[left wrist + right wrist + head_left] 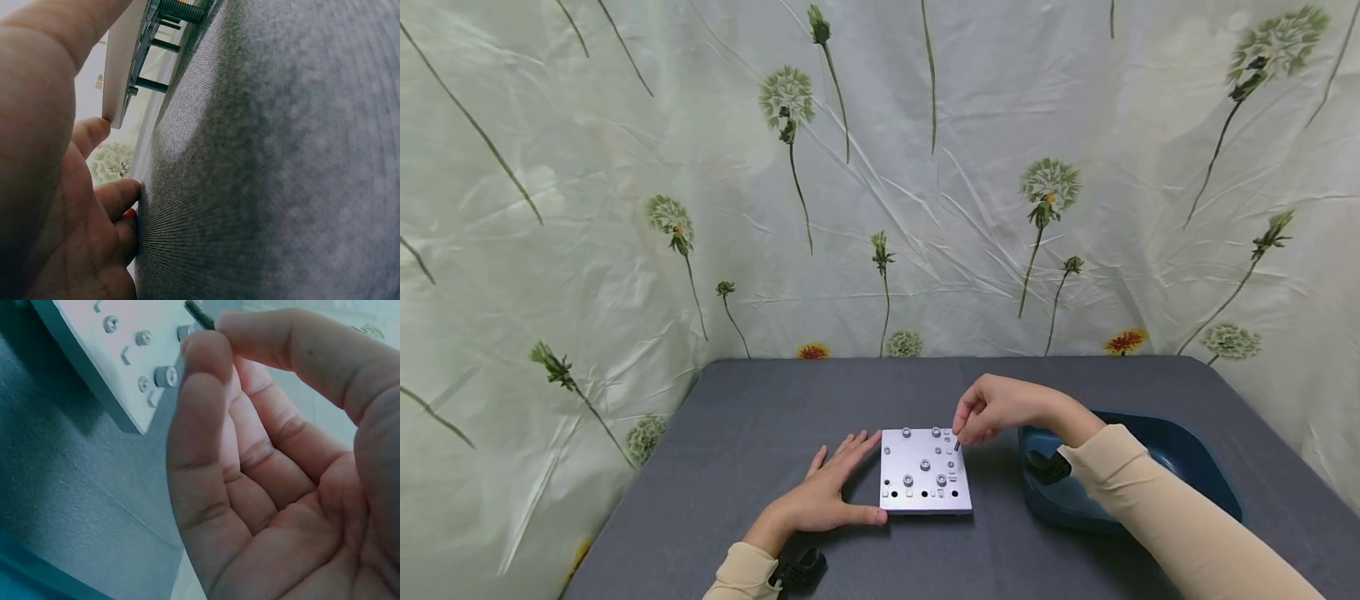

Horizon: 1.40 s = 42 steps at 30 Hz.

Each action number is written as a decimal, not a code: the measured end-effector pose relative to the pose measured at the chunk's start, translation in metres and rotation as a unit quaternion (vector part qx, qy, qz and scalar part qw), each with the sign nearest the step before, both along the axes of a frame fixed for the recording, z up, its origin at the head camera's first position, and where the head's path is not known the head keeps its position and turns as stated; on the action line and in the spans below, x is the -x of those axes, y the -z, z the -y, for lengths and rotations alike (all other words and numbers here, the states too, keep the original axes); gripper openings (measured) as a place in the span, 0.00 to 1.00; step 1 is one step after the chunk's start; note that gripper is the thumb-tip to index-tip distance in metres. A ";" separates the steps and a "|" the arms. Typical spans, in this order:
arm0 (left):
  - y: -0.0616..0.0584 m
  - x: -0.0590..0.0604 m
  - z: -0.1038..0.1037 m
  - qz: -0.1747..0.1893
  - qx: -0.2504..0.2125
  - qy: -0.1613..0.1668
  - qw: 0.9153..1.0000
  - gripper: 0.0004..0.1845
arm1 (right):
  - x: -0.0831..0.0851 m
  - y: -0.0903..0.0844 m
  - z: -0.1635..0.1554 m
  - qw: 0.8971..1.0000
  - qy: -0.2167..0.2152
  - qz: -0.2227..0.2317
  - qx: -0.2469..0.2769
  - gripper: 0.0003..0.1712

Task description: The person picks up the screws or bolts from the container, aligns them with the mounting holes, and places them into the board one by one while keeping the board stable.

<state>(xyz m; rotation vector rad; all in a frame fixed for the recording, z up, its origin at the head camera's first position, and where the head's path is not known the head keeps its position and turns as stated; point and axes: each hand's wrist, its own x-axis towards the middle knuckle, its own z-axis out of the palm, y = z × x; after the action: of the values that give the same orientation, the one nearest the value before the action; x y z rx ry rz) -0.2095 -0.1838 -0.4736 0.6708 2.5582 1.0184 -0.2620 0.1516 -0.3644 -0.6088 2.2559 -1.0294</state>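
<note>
The screw [199, 314] is pinched between thumb and forefinger of the right hand [992, 408], above the far right corner of the metal plate [925, 472]. The left hand [827, 492] lies flat, fingers straight, against the plate's left edge on the grey worktop [737, 433]. A blue tray [1180, 467] sits just right.

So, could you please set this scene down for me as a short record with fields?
surface: grey table
backdrop: flower-printed cloth
plate: square metal plate with holes and fitted screws, raised on legs
left hand: left hand flat on the table, thumb against the plate's near left edge
right hand: right hand pinches a small dark screw over the plate's far right corner
right side: blue tray beneath the right forearm
</note>
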 end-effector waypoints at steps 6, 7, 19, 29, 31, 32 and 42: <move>0.002 0.001 -0.001 0.002 0.003 -0.001 1.000 0.59 | -0.008 0.009 0.005 0.999 -0.018 0.032 -0.009 0.04; 0.002 0.002 -0.001 0.002 0.003 -0.001 1.000 0.59 | -0.009 0.010 0.006 0.999 -0.020 0.038 -0.012 0.03; -0.001 -0.001 0.000 -0.002 -0.011 0.002 1.000 0.60 | -0.015 0.020 0.013 0.997 -0.018 0.073 -0.029 0.03; 0.006 -0.002 -0.002 0.001 -0.017 0.006 1.000 0.59 | -0.020 0.025 0.016 0.996 -0.022 0.082 -0.030 0.04; 0.009 -0.002 -0.003 0.002 -0.021 0.008 1.000 0.60 | -0.020 0.027 0.015 0.995 -0.021 0.088 -0.030 0.04; 0.010 -0.002 -0.003 0.001 -0.023 0.008 1.000 0.60 | -0.020 0.027 0.014 0.995 -0.021 0.090 -0.031 0.04; 0.007 0.004 -0.002 -0.006 -0.011 -0.002 1.000 0.60 | -0.014 0.024 0.015 0.995 -0.043 0.092 -0.016 0.05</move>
<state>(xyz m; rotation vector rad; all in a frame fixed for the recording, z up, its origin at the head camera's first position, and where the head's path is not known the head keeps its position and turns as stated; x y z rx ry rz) -0.2138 -0.1819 -0.4808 0.6814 2.5632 1.0474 -0.2483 0.1368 -0.3889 -0.5685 2.0637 -0.9641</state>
